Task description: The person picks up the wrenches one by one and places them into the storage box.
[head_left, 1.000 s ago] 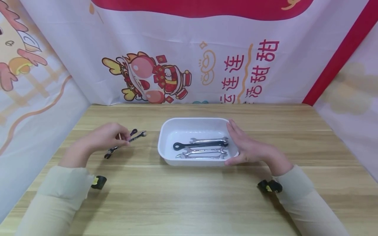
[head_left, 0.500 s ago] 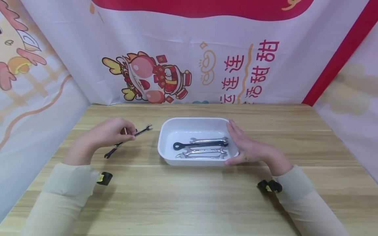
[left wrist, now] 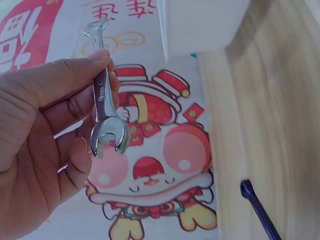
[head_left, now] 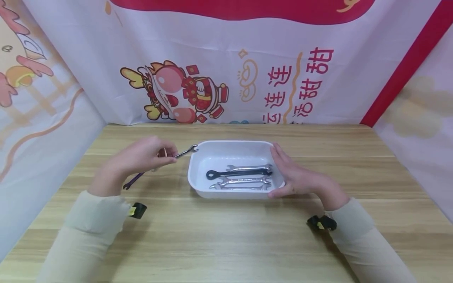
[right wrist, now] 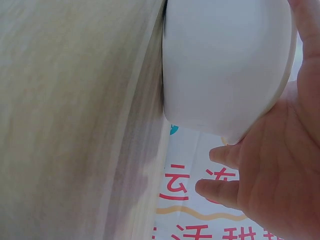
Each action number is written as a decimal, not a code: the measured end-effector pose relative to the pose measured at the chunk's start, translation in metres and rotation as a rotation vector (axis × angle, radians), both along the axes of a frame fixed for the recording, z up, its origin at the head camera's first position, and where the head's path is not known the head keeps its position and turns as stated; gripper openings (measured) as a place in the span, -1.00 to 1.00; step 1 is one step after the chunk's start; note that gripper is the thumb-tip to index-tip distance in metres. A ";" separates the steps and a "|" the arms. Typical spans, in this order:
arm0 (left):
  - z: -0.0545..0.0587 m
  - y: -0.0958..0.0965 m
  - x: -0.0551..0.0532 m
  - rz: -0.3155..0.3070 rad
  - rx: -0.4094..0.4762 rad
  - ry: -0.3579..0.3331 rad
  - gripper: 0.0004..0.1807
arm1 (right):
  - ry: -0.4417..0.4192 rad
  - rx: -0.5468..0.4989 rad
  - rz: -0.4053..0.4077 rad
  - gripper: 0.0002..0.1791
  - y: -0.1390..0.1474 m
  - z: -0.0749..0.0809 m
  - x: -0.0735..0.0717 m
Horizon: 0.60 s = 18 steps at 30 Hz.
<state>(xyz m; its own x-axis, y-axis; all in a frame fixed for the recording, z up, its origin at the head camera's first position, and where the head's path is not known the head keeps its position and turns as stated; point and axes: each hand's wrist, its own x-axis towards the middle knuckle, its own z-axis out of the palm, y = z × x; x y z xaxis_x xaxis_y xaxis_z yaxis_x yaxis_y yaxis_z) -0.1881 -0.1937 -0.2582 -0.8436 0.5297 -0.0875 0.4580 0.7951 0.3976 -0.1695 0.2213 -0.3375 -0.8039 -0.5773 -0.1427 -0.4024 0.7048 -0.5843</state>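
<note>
My left hand (head_left: 143, 159) pinches a silver double open-end wrench (left wrist: 103, 90) between thumb and fingers, mid-handle. One jaw end of it overlaps the left rim of the white plastic bin (head_left: 230, 194) in the head view. My right hand (head_left: 301, 179) rests against the bin's right end, fingers (right wrist: 217, 192) straight and thumb at the front corner. Inside the bin lie a black ratchet wrench (head_left: 240, 173) and several silver wrenches (head_left: 245, 181), side by side. A dark purple wrench (head_left: 132, 181) lies on the table below my left hand, partly hidden by it.
The wooden table (head_left: 226, 239) reaches back to a white printed cloth (head_left: 233, 86) behind the bin. More cloth (head_left: 39, 129) hangs along the left side. Each wrist carries a small black camera, such as the left wrist camera (head_left: 139, 210).
My left hand has lifted the silver wrench away from the purple one and carried it right to the bin's left rim. My right hand and the bin have stayed in place.
</note>
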 end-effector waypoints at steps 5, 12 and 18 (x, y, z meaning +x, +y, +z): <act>0.003 0.014 -0.002 -0.019 0.005 0.022 -0.89 | -0.005 -0.002 0.000 0.54 0.000 0.000 0.000; 0.001 0.032 -0.008 -0.050 0.060 0.028 -0.85 | -0.003 -0.007 -0.003 0.55 0.000 0.000 -0.001; 0.000 0.047 -0.013 -0.076 0.101 0.019 -0.86 | -0.002 -0.008 0.002 0.54 0.001 -0.001 -0.001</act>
<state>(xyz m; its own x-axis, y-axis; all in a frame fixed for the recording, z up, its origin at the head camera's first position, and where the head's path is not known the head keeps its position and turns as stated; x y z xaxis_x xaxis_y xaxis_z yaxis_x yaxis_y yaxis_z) -0.2007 -0.1468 -0.2583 -0.8015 0.5977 -0.0153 0.5237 0.7141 0.4647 -0.1710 0.2225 -0.3387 -0.8026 -0.5800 -0.1392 -0.4028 0.6992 -0.5906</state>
